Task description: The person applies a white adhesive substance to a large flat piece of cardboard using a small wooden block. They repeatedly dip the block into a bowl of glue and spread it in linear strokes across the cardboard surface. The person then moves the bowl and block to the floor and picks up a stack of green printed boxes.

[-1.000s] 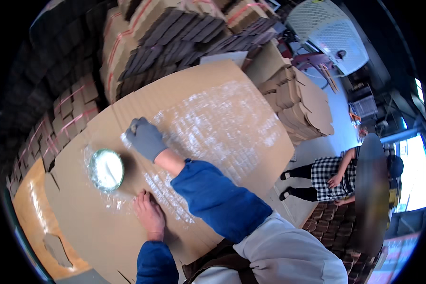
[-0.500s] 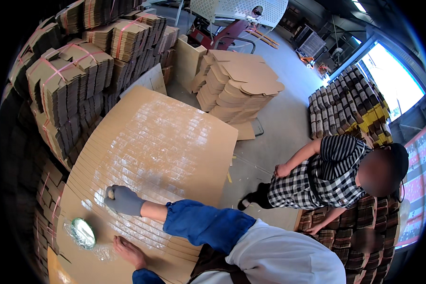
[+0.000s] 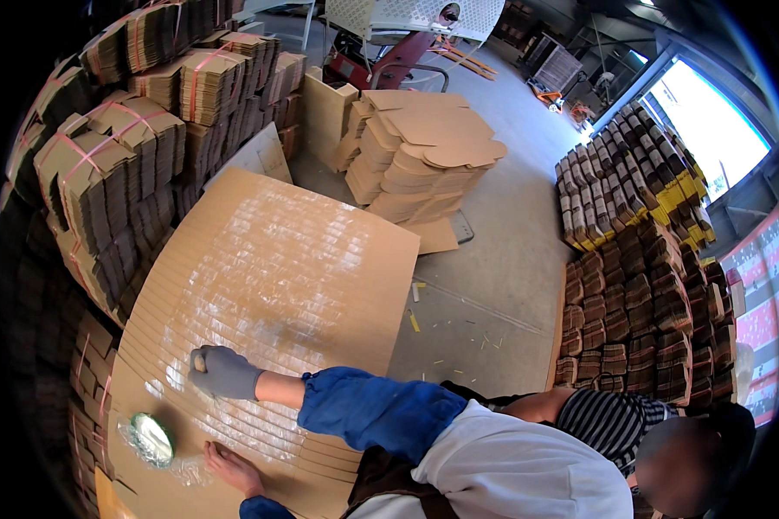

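A broad spread of overlapping brown cardboard sheets [image 3: 363,285] lies in front of me, with shiny clear patches [image 3: 268,259] like tape or film across it. My right hand [image 3: 225,374], in a grey glove, rests closed on the sheets' left part; whatever its fingers may hold is hidden. Nearer to me, my bare left hand [image 3: 232,467] lies flat on the cardboard with its fingers stretched out. Left of it sits a roll of clear tape [image 3: 151,439] with a greenish rim. Crumpled clear film [image 3: 190,471] lies between that roll and the hand.
Strapped cardboard bundles [image 3: 86,164] are piled high along the left. Behind the sheets stands a stack of flat cut cardboard [image 3: 433,130]. More bundles [image 3: 623,320] fill the right side. Close on my right a person in a striped top [image 3: 610,419] bends low. Scraps [image 3: 415,320] litter the floor.
The person on the right has moved nearer and bent down, uncovering the bundles behind. My view has shifted slightly. Both my hands stay at nearly the same places on the cardboard.
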A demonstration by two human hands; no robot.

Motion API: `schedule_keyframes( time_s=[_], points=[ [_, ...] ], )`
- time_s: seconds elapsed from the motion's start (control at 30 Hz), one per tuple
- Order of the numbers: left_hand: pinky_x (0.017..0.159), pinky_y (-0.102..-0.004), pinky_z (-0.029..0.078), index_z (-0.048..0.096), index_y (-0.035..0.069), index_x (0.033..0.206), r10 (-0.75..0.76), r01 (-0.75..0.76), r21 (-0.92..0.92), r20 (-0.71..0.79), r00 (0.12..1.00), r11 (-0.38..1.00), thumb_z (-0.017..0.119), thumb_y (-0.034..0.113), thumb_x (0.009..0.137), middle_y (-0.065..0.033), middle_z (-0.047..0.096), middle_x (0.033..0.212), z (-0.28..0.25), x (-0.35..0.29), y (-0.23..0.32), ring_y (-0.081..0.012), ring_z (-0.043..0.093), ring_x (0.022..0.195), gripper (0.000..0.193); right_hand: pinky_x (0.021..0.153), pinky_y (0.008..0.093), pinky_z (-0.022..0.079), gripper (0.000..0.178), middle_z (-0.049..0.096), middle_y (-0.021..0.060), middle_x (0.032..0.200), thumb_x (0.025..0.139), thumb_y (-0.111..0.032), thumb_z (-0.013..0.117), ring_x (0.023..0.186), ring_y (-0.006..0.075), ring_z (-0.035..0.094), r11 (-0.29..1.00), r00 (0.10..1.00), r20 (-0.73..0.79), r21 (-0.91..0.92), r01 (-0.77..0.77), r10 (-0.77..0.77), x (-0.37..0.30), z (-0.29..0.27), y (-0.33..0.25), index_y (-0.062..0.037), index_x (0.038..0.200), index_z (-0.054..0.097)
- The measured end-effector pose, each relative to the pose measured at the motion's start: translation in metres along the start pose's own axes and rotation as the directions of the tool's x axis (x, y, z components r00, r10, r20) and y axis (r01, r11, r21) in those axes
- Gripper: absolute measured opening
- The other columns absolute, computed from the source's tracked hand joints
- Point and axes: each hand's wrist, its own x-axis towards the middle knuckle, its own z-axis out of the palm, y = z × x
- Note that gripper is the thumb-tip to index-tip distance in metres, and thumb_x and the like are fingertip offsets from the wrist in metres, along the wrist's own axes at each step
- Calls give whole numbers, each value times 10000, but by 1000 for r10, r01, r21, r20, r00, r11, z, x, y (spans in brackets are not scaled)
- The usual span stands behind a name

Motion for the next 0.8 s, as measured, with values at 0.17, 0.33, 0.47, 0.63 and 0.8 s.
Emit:
schedule_keyframes(
  time_s=[0.17, 0.33, 0.47, 0.63, 0.8],
  points=[
    [1117, -492, 287, 489, -43, 1320, -2, 2, 13, 0, 1000, 1000, 412, 46, 980, -221, 493, 1402, 1, 0, -3, -397, 426, 1314, 360, 695, 448, 487, 270, 634, 195, 769, 834, -230, 634, 739, 388, 625, 997, 998, -23, -47, 59, -60, 1, 6, 7, -30, 733, 483],
    [1122, -505, 290, 493, -53, 1308, -15, 14, 36, 28, 999, 999, 401, 41, 978, -232, 483, 1401, -1, 0, 1, -407, 425, 1311, 356, 698, 438, 489, 262, 631, 189, 782, 848, -254, 629, 745, 384, 623, 998, 999, -1, -54, 36, -37, 0, 5, 10, -34, 753, 523],
    [1122, -505, 290, 495, -51, 1307, -12, 11, 32, 24, 1000, 999, 400, 45, 978, -227, 483, 1402, -3, 3, 1, -405, 423, 1313, 356, 707, 432, 496, 254, 642, 186, 789, 853, -276, 622, 751, 379, 631, 997, 1000, 18, -81, 7, -6, 0, 8, 10, -37, 784, 567],
    [1123, -502, 287, 490, -49, 1312, -19, 17, 41, 39, 999, 999, 402, 41, 967, -219, 483, 1408, -3, 2, -4, -401, 420, 1317, 367, 720, 432, 503, 255, 660, 181, 801, 853, -289, 614, 756, 368, 644, 996, 999, 37, -86, -36, 39, -2, 12, 9, -40, 805, 591],
    [1107, -486, 278, 482, -23, 1326, -18, 16, 41, 34, 999, 999, 406, 72, 956, -203, 494, 1404, -5, 0, -4, -384, 426, 1306, 389, 719, 431, 503, 254, 660, 176, 796, 853, -289, 614, 750, 361, 647, 998, 999, 37, -55, -26, 28, -6, 15, 8, -40, 809, 592]
  ],
)
